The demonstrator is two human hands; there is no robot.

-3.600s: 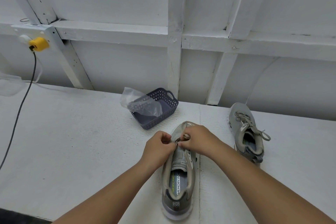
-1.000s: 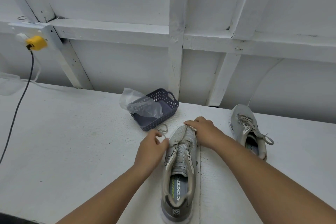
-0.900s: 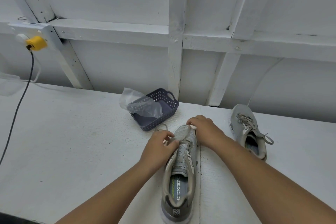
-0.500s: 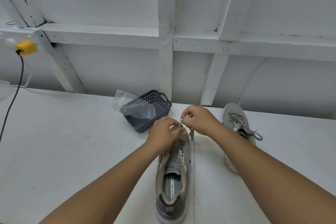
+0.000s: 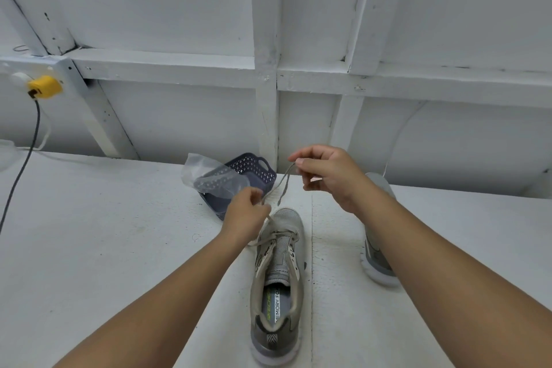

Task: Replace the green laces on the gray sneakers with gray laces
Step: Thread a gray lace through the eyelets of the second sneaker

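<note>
We pinch the gray lace (image 5: pixel 282 185) in two places: the right hand (image 5: pixel 331 175), raised at the far side, clamps a bend of it between thumb and forefinger, and the left hand (image 5: pixel 246 213), lower and nearer the toe, pinches the run that leads down to the front eyelets. From either grip the sneaker (image 5: pixel 277 287) lies toward us on the bench (image 5: pixel 104 233), its long axis running near to far, toe far. The left hand is the nearer to the eyelets. The lace looks thin, flat and limp, one short crossing laid at the toe; the remaining eyelets appear empty. The second sneaker (image 5: pixel 375 260) lies at right, partly behind the right forearm.
</note>
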